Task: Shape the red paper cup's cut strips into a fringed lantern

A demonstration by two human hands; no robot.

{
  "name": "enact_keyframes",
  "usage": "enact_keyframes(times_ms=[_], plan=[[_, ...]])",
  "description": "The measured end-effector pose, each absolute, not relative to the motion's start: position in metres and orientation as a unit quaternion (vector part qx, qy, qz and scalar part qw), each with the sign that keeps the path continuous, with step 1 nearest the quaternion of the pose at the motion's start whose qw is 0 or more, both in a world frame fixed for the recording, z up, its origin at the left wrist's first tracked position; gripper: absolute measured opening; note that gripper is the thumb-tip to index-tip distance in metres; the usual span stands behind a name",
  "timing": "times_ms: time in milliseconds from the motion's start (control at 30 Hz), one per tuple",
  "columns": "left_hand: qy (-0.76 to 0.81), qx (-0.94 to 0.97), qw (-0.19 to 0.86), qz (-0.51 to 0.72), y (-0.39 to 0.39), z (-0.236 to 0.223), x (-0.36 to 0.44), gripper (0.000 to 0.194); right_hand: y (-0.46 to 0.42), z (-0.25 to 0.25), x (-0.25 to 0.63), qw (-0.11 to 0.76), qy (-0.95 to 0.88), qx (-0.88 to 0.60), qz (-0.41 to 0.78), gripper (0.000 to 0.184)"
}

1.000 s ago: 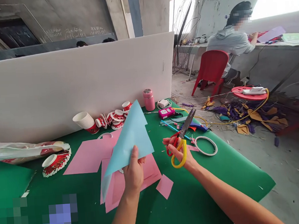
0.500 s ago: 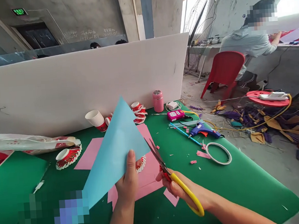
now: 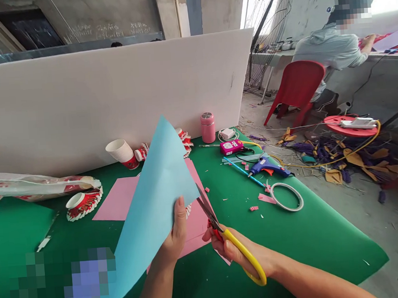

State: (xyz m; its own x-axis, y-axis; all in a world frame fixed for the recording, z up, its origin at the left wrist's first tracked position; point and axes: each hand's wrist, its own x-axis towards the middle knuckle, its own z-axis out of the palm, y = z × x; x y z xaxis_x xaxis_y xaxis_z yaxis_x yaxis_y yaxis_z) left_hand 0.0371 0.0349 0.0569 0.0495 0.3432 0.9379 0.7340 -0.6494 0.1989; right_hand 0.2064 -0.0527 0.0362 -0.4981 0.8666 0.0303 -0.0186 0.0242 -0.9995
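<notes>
A light blue sheet of paper (image 3: 155, 202) is held up and slightly curved over the table. My left hand (image 3: 177, 232) grips its right lower edge, thumb on the near face and fingers hidden behind. In my right hand (image 3: 233, 251) is a pair of scissors (image 3: 242, 252) with yellow and red handles. The blades are slightly parted, and their tips are close to the paper's right corner; whether they touch it I cannot tell. Beneath lie pink paper sheets (image 3: 116, 200), partly covered by the blue paper.
On the green tabletop (image 3: 261, 258) lie a blue glue gun (image 3: 268, 167), a white tape ring (image 3: 287, 197) and a magenta device (image 3: 231, 146). Stacked paper cups (image 3: 121, 153), a fringed red cup (image 3: 85, 204) and a pink bottle (image 3: 207, 128) stand near a white board (image 3: 113, 96). A person (image 3: 331, 44) sits at right.
The view has tipped down a little. The blue paper has turned more upright, its lower end dropping, and the scissors remain beside its right corner.
</notes>
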Motion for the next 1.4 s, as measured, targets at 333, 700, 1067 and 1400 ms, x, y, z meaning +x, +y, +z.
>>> enact_keyframes(times_ms=[333, 700, 1067, 1400], plan=[[-0.371, -0.723, 0.166, -0.559, 0.032, 0.057, 0.042, 0.042, -0.051, 0.042, 0.202, 0.403, -0.594, -0.367, 0.592, 0.070], [-0.368, -0.728, 0.151, -0.558, 0.031, 0.054, 0.046, 0.040, -0.050, 0.041, 0.202, 0.408, -0.600, -0.372, 0.578, 0.069], [-0.387, -0.704, 0.125, -0.582, 0.030, 0.058, 0.053, 0.023, -0.050, 0.040, 0.201, 0.413, -0.585, -0.396, 0.575, 0.070], [-0.351, -0.706, 0.018, -0.615, 0.029, 0.071, 0.061, 0.004, -0.052, 0.040, 0.198, 0.432, -0.557, -0.406, 0.581, 0.064]])
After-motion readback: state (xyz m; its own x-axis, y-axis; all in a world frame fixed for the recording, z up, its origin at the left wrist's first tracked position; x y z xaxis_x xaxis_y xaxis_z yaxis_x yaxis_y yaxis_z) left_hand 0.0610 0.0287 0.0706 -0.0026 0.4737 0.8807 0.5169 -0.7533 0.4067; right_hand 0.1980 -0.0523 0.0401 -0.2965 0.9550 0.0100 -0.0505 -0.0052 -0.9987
